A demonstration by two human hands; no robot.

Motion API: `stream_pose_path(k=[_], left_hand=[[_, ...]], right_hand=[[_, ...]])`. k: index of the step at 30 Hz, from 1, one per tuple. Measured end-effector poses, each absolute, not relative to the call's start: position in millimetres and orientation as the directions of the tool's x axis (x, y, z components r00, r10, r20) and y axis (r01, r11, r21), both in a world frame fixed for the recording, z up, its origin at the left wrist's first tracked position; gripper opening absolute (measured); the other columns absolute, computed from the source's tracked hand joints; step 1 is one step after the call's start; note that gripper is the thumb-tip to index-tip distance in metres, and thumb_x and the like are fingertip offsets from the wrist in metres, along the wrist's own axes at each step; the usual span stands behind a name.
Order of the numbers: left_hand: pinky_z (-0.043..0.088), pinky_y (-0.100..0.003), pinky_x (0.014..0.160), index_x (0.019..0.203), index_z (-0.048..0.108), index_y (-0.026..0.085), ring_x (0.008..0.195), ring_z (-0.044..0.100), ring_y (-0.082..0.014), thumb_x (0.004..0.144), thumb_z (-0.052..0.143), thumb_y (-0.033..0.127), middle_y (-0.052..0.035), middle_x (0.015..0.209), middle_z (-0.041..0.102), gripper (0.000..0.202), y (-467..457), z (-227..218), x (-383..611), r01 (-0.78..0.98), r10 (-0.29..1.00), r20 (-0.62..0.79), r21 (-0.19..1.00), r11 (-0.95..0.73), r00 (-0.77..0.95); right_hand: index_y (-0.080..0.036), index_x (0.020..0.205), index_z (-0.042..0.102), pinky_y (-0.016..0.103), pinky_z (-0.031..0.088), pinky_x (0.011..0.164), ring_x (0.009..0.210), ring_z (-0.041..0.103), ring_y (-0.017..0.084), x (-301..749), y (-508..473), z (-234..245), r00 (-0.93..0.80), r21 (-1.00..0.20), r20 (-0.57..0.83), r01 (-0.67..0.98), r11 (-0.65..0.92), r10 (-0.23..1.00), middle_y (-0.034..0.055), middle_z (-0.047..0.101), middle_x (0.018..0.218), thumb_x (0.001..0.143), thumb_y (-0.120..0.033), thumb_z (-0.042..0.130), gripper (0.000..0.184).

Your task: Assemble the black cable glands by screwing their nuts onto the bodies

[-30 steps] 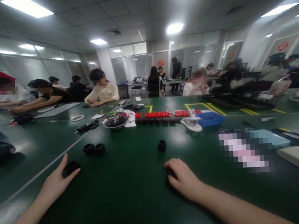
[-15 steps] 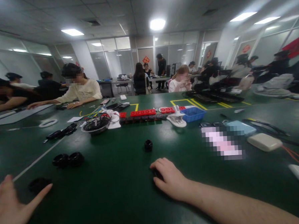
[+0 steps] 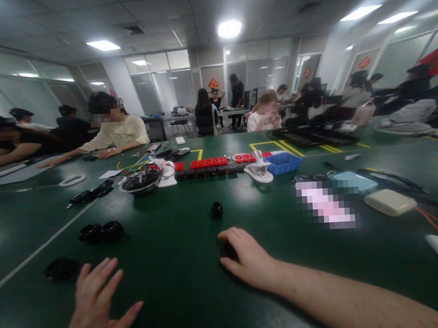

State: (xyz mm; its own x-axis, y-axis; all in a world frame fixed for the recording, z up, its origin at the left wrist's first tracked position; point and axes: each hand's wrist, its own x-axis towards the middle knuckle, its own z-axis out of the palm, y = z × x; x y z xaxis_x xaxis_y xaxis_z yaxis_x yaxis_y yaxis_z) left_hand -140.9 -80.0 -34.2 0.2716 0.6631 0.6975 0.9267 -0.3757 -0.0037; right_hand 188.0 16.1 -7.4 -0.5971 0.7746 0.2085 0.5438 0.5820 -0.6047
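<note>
Near the middle of the green table, my right hand [image 3: 249, 258] curls around a black round piece [image 3: 229, 251], resting on the tabletop; the palm and fingers hide much of it. Just beyond stands a similar small black ring-like piece [image 3: 217, 210], apart from the hand. My left hand [image 3: 97, 305] is spread in the lower left with nothing in it. Black round pieces [image 3: 62, 269], somewhat blurred, lie just left of its fingertips. Farther back, two more black round pieces [image 3: 101, 232] sit side by side. Their exact kind I cannot make out.
Across the middle lie red-and-black power strips [image 3: 208, 163], a metal bowl of black cables [image 3: 141, 180], a white clip stand [image 3: 259, 169] and a blue basket [image 3: 284, 164]. Right of these are a light-blue case [image 3: 354, 182] and an off-white box [image 3: 390, 202]. Other people sit beyond.
My left hand has moved right, from beside the left black pieces to nearer the middle, fingers still spread. The right hand stays around its black piece, almost in place.
</note>
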Motion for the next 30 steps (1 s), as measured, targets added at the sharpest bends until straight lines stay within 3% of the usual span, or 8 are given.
stream_pose_path(k=[3, 11, 14, 16, 18, 21, 25, 30], left_hand=[[0.014, -0.053, 0.106, 0.137, 0.013, 0.031, 0.125, 0.025, -0.0304, 0.08, 0.05, 0.02, -0.0021, 0.14, 0.02, 0.069, -71, -24, -92, 0.838, 0.638, 0.652, 0.006, -0.545, 0.41], [0.017, -0.055, 0.103, 0.137, 0.011, 0.022, 0.126, 0.023, -0.0317, 0.081, 0.046, 0.03, -0.0109, 0.138, 0.023, 0.066, -29, -20, -8, 0.728, 0.594, 0.598, 0.026, -0.685, 0.538], [0.016, -0.055, 0.103, 0.137, 0.009, 0.019, 0.127, 0.021, -0.0322, 0.083, 0.043, 0.037, -0.0132, 0.138, 0.022, 0.067, -18, -21, 8, 0.736, 0.631, 0.548, 0.039, -0.676, 0.549], [0.017, -0.055, 0.102, 0.137, 0.008, 0.018, 0.126, 0.022, -0.0337, 0.082, 0.045, 0.044, -0.015, 0.138, 0.022, 0.072, -14, -22, 12, 0.772, 0.673, 0.537, 0.061, -0.633, 0.509], [0.021, -0.056, 0.101, 0.137, 0.007, 0.016, 0.124, 0.025, -0.0353, 0.076, 0.051, 0.052, -0.0166, 0.136, 0.025, 0.083, -12, -24, 12, 0.814, 0.724, 0.531, 0.105, -0.571, 0.44], [0.031, -0.054, 0.096, 0.137, 0.009, 0.017, 0.119, 0.034, -0.0353, 0.068, 0.062, 0.053, -0.0169, 0.131, 0.035, 0.095, -10, -24, 15, 0.835, 0.807, 0.436, 0.192, -0.516, 0.399], [0.044, -0.042, 0.085, 0.132, 0.027, 0.02, 0.098, 0.052, -0.026, 0.071, 0.066, 0.034, -0.0091, 0.11, 0.056, 0.074, -4, -11, 30, 0.793, 0.838, 0.207, 0.272, -0.546, 0.506], [0.046, -0.038, 0.075, 0.116, 0.048, 0.02, 0.087, 0.056, -0.0242, 0.065, 0.073, 0.028, -0.005, 0.095, 0.061, 0.057, 14, 15, 41, 0.826, 0.853, 0.113, 0.214, -0.521, 0.509]], right_hand=[[-0.017, 0.111, 0.049, 0.035, 0.039, 0.088, 0.099, 0.047, 0.021, 189, 17, -8, -0.588, -0.623, 0.202, 0.54, 0.567, 0.783, 0.0076, 0.052, 0.107, 0.07, -0.025, 0.064, 0.044], [-0.016, 0.116, 0.046, 0.038, 0.037, 0.088, 0.099, 0.046, 0.023, 187, 18, -11, -0.62, -0.605, 0.225, 0.516, 0.606, 0.752, 0.0084, 0.052, 0.108, 0.061, -0.022, 0.07, 0.06], [-0.016, 0.124, 0.039, 0.041, 0.033, 0.091, 0.103, 0.043, 0.025, 189, 21, -11, -0.643, -0.689, 0.227, 0.424, 0.588, 0.731, 0.0095, 0.049, 0.114, 0.055, -0.022, 0.072, 0.077], [-0.017, 0.128, 0.033, 0.042, 0.031, 0.093, 0.104, 0.042, 0.026, 192, 25, -11, -0.651, -0.809, 0.216, 0.297, 0.507, 0.727, 0.0099, 0.046, 0.118, 0.051, -0.019, 0.07, 0.085], [-0.017, 0.126, 0.033, 0.04, 0.035, 0.089, 0.099, 0.046, 0.023, 194, 29, -13, -0.623, -0.907, 0.198, 0.177, 0.383, 0.757, 0.0088, 0.046, 0.116, 0.054, -0.014, 0.061, 0.077], [-0.017, 0.113, 0.04, 0.034, 0.041, 0.077, 0.084, 0.047, 0.017, 194, 35, -19, -0.509, -0.951, 0.197, 0.107, 0.289, 0.838, 0.0045, 0.048, 0.099, 0.057, -0.01, 0.043, 0.056], [-0.019, 0.1, 0.043, 0.03, 0.04, 0.071, 0.078, 0.045, 0.016, 190, 38, -24, -0.374, -0.953, 0.226, 0.109, 0.284, 0.9, 0.0005, 0.045, 0.084, 0.059, -0.011, 0.038, 0.043], [-0.019, 0.099, 0.041, 0.031, 0.04, 0.072, 0.077, 0.045, 0.016, 190, 41, -25, -0.253, -0.956, 0.219, 0.138, 0.259, 0.942, 0.0014, 0.043, 0.082, 0.067, -0.014, 0.038, 0.033]])
